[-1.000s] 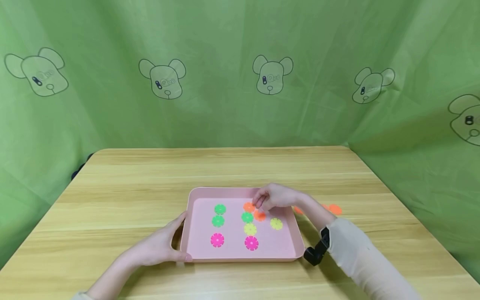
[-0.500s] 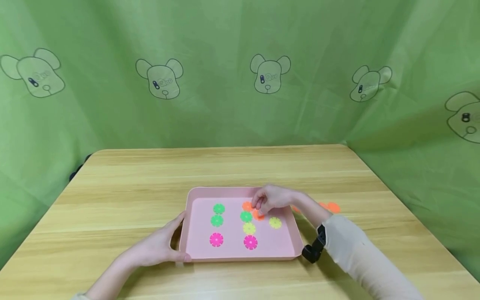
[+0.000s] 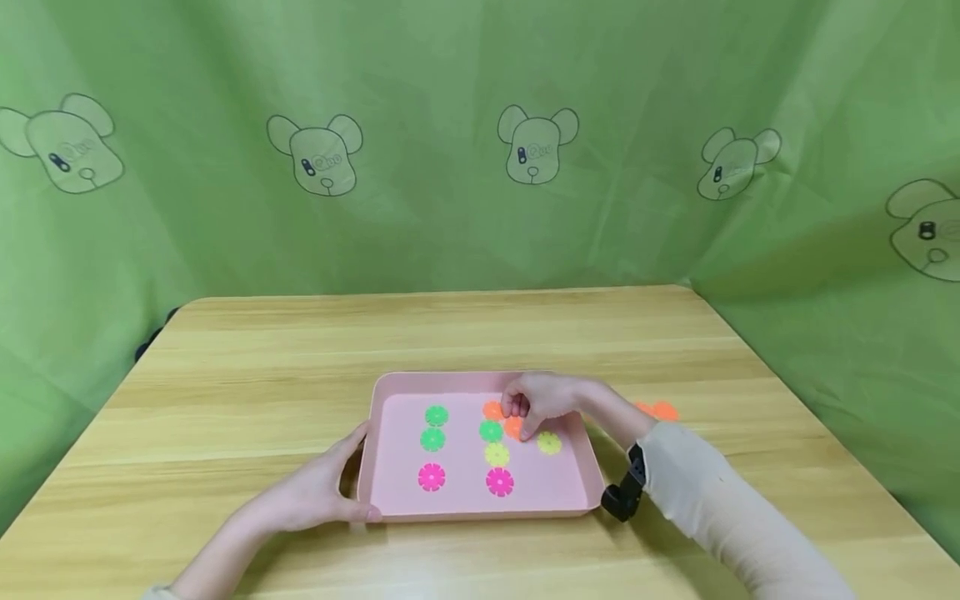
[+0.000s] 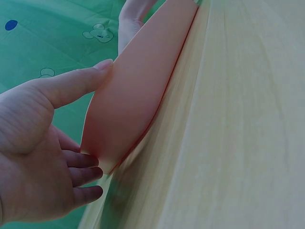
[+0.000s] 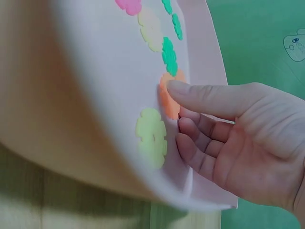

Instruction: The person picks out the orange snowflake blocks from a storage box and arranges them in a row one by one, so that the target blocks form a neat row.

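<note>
A shallow pink tray (image 3: pixel 551 492) lies on the table in the head view. At its left end rests my left hand (image 3: pixel 318 492), the thumb on the near corner and the other fingers along the side. The left wrist view shows that thumb's tip on the tray wall (image 4: pixel 138 81). My right hand (image 3: pixel 547 396) reaches in over the far right part. Its thumb and bent fingers pinch an orange notched plastic disc (image 5: pixel 169 98), partly covered by the thumb. Touching it in the head view are another orange disc (image 3: pixel 492 410) and a green disc (image 3: pixel 491 431).
Elsewhere in the tray lie a yellow disc (image 3: pixel 497 454), a second yellow disc (image 3: pixel 549 442), two green discs (image 3: pixel 432 439) and two pink discs (image 3: pixel 499 482). Orange discs (image 3: pixel 664 411) lie on the wooden table (image 3: pixel 262 358) beyond my right forearm. A green curtain (image 3: pixel 427 233) hangs behind.
My right hand's thumb has shifted slightly down at the orange disc. The forearm now hides an orange disc on the table by the tray's right side. My left hand stays put.
</note>
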{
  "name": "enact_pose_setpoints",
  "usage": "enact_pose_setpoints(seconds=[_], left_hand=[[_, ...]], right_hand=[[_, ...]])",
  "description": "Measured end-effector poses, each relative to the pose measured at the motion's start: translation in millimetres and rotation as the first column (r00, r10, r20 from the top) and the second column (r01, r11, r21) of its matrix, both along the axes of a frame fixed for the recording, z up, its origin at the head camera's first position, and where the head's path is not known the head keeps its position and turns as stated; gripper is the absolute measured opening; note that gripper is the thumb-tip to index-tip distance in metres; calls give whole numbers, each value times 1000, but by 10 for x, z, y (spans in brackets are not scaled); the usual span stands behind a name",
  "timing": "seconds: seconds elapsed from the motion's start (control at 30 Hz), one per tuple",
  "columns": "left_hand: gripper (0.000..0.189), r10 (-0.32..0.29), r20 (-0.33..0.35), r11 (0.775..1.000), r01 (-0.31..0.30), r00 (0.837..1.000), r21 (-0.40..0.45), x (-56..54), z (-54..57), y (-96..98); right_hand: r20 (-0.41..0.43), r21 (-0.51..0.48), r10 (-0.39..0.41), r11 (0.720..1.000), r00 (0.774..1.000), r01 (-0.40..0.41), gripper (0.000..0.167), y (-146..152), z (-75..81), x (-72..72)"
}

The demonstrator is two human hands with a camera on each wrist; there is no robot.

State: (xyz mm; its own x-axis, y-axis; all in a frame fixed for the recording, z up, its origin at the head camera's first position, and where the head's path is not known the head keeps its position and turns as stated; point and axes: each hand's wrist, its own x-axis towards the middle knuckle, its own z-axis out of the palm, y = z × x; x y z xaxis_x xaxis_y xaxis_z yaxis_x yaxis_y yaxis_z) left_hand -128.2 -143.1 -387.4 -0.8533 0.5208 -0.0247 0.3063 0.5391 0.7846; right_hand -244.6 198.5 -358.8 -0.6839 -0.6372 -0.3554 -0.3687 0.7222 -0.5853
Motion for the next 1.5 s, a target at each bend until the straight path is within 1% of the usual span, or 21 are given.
enact_pose_setpoints(seconds=[0.13,0.23,0.33,0.47,0.53,0.67,0.77,0.93,1.03,1.17,1.3,1.5], left_hand=[[114,7,4,1000,-7,1000,0,2,19,-1],[114,-4,3,1000,4,1000,12,0,24,-1],[113,-12,-1,1000,12,1000,17,-1,25,1],[113,-4,0,1000,4,1000,7,4,24,8],[112,-3,1,1000,3,1000,6,6,24,9],[112,-13,2,1000,13,1000,16,4,22,5],[112,-7,5,1000,7,1000,11,2,22,1],[113,7,2,1000,-7,1000,-14,3,21,1],[112,7,4,1000,-7,1000,-16,8,25,0],[112,5,7,1000,-5,1000,-11,15,35,-1],[112,1,8,1000,-1,1000,-8,19,43,2],[112,4,0,1000,-4,1000,-15,19,43,6]], right_hand=[[-78,75,27,997,997,-21,28,-37,14,-4],[-120,120,42,992,992,-28,28,-57,17,-4],[-137,138,46,990,990,-27,28,-58,13,1],[-141,137,42,990,989,-23,29,-46,1,8],[-131,125,36,992,991,-19,28,-44,-3,8],[-79,75,12,997,997,-6,26,-42,2,-10],[-47,40,14,999,999,-12,22,-29,15,-34],[-17,0,19,1000,1000,-19,18,-4,40,-44],[23,-40,17,999,1000,-16,16,11,56,-45],[76,-90,1,996,997,5,14,28,83,-63],[105,-120,-30,992,994,42,14,33,102,-80],[134,-166,-59,983,989,81,11,55,148,-69]])
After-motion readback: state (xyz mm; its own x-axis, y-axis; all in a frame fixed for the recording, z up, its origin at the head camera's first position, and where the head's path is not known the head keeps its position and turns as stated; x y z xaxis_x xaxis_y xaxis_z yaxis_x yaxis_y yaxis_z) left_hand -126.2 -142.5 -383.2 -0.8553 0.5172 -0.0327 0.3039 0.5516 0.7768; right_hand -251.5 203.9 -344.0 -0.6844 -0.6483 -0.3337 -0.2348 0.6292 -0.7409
